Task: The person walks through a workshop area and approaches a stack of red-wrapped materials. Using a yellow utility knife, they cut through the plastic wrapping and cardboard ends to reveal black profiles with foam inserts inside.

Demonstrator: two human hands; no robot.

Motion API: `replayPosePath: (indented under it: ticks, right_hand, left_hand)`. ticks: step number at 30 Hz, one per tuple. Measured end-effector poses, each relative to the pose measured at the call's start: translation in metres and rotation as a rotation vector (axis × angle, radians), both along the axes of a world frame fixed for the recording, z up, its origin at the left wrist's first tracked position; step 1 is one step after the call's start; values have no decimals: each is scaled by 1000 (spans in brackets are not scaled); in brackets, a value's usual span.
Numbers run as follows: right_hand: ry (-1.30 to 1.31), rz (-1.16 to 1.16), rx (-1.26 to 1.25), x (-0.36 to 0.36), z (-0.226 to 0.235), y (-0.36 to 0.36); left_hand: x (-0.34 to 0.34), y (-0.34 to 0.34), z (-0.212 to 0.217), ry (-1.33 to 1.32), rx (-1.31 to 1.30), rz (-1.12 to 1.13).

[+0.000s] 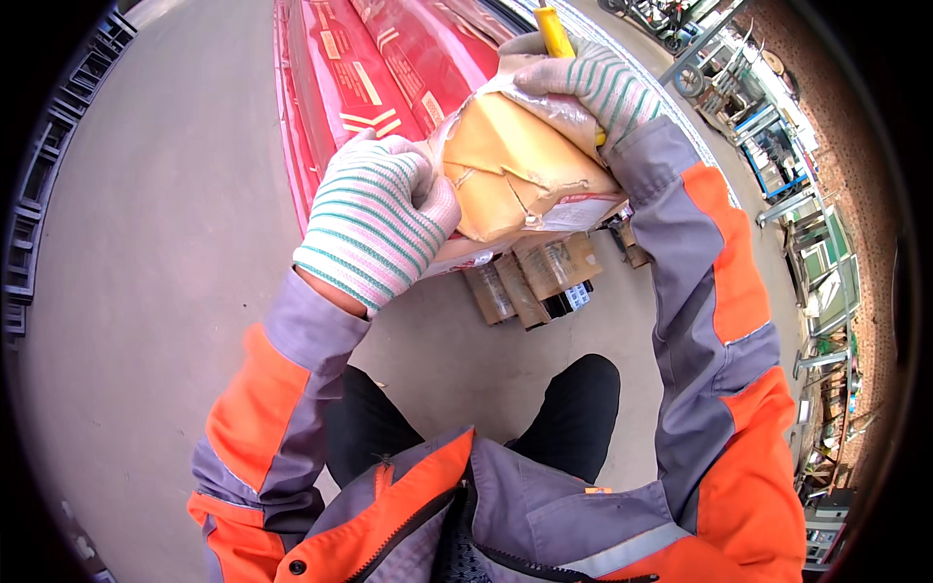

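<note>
A long package in red printed wrapping (pixel 364 73) lies lengthwise ahead of me. At its near end, torn wrapping lies peeled back around creased tan cardboard (pixel 515 165). My left hand (pixel 379 219), in a white glove with green stripes, is closed at the left edge of this end, thumb and fingers pinching the wrapping. My right hand (pixel 588 87), gloved alike, curls over the upper right corner and rests on the loose wrapping. A yellow-handled tool (pixel 554 32) with a thin metal tip sticks up from that fist; its working end is too small to identify.
Brown blocks with clear tape (pixel 559 267) sit beneath the package end, above the grey floor (pixel 165 243). Dark metal frames (pixel 49 175) line the far left. Along the right wall stand a wheeled cart (pixel 714 73), racks and assorted clutter. My knees are just below the package.
</note>
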State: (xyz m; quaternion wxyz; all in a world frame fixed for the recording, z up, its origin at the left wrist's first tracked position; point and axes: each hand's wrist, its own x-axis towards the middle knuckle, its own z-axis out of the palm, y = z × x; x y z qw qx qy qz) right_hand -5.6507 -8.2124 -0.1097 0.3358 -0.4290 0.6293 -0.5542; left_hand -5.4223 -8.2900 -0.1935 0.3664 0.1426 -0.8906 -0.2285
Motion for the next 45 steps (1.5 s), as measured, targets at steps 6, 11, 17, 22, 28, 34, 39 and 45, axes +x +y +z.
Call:
replayPosePath:
  ticks: [6, 11, 17, 22, 28, 34, 39, 45]
  right_hand:
    - [-69, -6, -39, -6, -10, -3]
    - [-166, 25, -99, 0, -12, -7]
    - [-181, 23, -85, -1, -26, -8]
    - [-55, 4, -78, 3, -3, 0]
    - [38, -14, -18, -5, -17, 3]
    - [90, 1, -18, -3, -24, -5]
    - [137, -1, -26, -12, -15, 2]
    - [62, 26, -86, -15, -28, -2]
  left_hand:
    - [-9, -8, 21, -142, -270, -62]
    - [-14, -16, 51, -294, -700, -77]
    - [-31, -30, 41, -334, -840, -157]
    - [-31, -26, 46, -257, -690, -168]
    - [-42, -25, 20, -265, -407, -96]
    - [-28, -43, 18, -213, 42, -163]
    - [-21, -36, 13, -76, 377, -177]
    - [-11, -34, 1, 2, 406, -93]
